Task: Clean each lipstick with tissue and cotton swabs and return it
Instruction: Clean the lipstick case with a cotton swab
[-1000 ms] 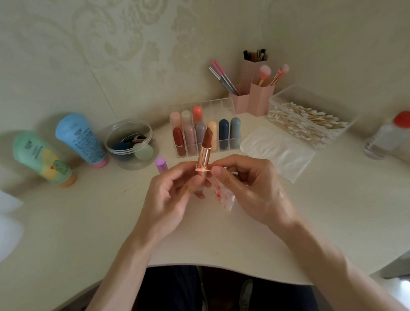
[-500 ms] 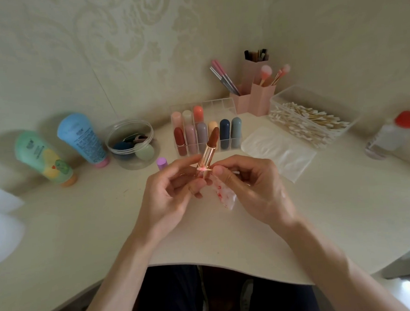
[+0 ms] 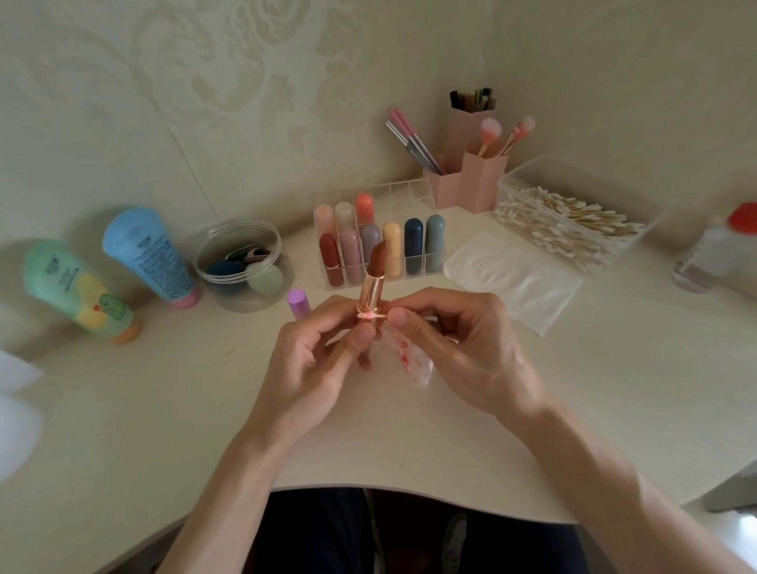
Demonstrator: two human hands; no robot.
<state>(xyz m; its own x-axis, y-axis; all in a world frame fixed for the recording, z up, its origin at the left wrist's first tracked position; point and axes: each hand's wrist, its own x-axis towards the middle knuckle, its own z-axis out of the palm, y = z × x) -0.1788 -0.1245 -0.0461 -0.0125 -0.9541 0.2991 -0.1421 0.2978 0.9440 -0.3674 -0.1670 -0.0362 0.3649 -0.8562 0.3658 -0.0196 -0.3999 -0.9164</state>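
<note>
An uncapped lipstick (image 3: 373, 282) with a gold tube and brown bullet stands nearly upright above the table's middle. My left hand (image 3: 315, 360) pinches its base. My right hand (image 3: 459, 348) pinches a cotton swab (image 3: 376, 315) whose pink-stained tip touches the bottom of the gold tube. A red-stained tissue (image 3: 409, 362) lies under my right hand. A purple cap (image 3: 298, 304) stands on the table left of my hands. Behind the hands is a clear organizer (image 3: 411, 193) with several capped lipsticks.
A clear box of cotton swabs (image 3: 575, 224) and a flat tissue pack (image 3: 512, 275) lie at the right. Pink brush holders (image 3: 472, 176) stand behind. A clear sponge jar (image 3: 240, 267), two tubes (image 3: 147, 255) and a red-capped bottle (image 3: 725, 242) flank the sides.
The lipstick has tilted slightly to the right. My right hand's swab stays at the base of the gold tube, and both hands have shifted little.
</note>
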